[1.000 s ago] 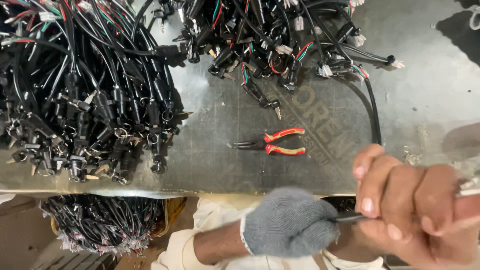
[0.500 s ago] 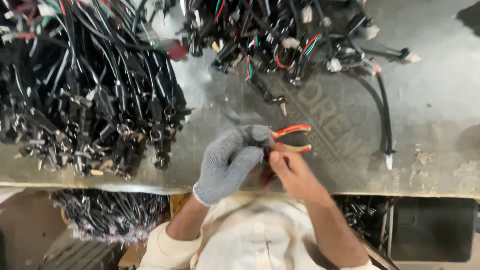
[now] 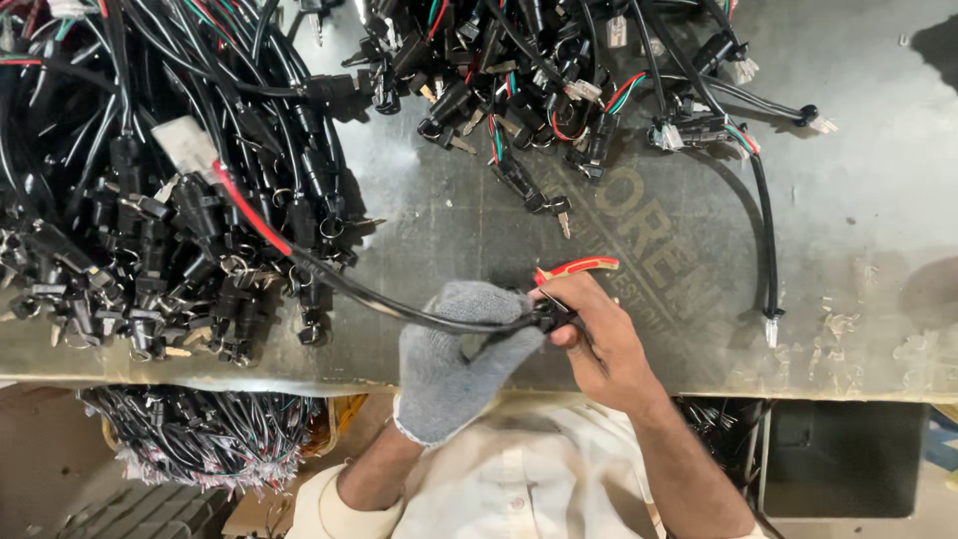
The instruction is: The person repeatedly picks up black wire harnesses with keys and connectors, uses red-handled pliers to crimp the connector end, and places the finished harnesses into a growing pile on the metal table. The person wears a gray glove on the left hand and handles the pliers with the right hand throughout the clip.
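- The black cable (image 3: 399, 304) is being held over the metal surface (image 3: 868, 230), just in front of the red-handled pliers (image 3: 577, 268), which serve as the landmark here; its far end is running left into the big heap of black harnesses (image 3: 170, 200).
- The left hand (image 3: 454, 364), wearing a grey knit glove, is curling its grip around the cable just left of the pliers.
- The right hand (image 3: 599, 344), bare, is pinching the black connector end (image 3: 546, 316) of the same cable directly below the pliers; its grip is closed on that end.
- The pliers are lying on the surface, partly hidden by the right hand, and no hand appears to be grasping them.
- Judging by the layout, one cable is being worked at its end while many more are waiting: the heap to the left of the pliers and a second heap of wired plugs (image 3: 559, 80) beyond them are looking untouched.
- A single cable (image 3: 763, 230) is lying loose to the right of the pliers.
- More bundled wires (image 3: 200, 439) are sitting below the surface's edge, left of the pliers; whether those are finished cannot be told.
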A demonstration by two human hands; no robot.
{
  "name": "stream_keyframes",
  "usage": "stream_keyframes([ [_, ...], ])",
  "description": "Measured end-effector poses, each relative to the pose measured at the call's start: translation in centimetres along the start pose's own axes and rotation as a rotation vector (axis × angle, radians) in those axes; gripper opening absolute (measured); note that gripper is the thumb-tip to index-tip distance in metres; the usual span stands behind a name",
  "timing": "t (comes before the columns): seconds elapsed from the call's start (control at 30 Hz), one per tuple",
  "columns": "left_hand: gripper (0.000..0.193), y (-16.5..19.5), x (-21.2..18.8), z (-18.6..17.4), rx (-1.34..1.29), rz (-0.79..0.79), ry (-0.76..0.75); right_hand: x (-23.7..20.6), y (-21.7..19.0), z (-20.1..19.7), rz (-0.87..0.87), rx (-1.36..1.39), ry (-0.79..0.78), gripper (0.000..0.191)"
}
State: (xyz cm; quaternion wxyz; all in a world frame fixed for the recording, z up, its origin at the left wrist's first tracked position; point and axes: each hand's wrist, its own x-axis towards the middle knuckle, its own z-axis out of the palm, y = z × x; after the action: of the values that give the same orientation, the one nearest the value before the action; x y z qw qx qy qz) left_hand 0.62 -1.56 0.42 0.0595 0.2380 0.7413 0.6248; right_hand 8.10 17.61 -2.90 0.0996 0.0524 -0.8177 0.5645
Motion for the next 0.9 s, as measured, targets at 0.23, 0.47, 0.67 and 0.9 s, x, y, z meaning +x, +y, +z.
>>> stream_keyframes([
  [0.23, 0.029, 1.1, 2.5, -1.2, 0.088, -0.087, -0.227, -0.3, 0.1, -0.3, -0.014, -0.047, -0.001, 0.034],
  [0.47, 0.038, -0.4, 1.6, -0.9, 0.026, -0.097, -0.298, -1.7, -0.4, 0.3, -0.049, -0.012, 0.038, 0.033],
  [0.67, 0.049, 1.2, 0.3, 1.0, 0.186, 0.101, -0.180, -3.7, 1.8, 0.1, 0.344, 0.275, -0.005, 0.044],
  [0.9, 0.040, 0.3, 1.5, 0.9, 0.037, 0.143, -0.300, -5.9, 5.2, 1.7, 0.542, 0.704, 0.033, 0.032],
])
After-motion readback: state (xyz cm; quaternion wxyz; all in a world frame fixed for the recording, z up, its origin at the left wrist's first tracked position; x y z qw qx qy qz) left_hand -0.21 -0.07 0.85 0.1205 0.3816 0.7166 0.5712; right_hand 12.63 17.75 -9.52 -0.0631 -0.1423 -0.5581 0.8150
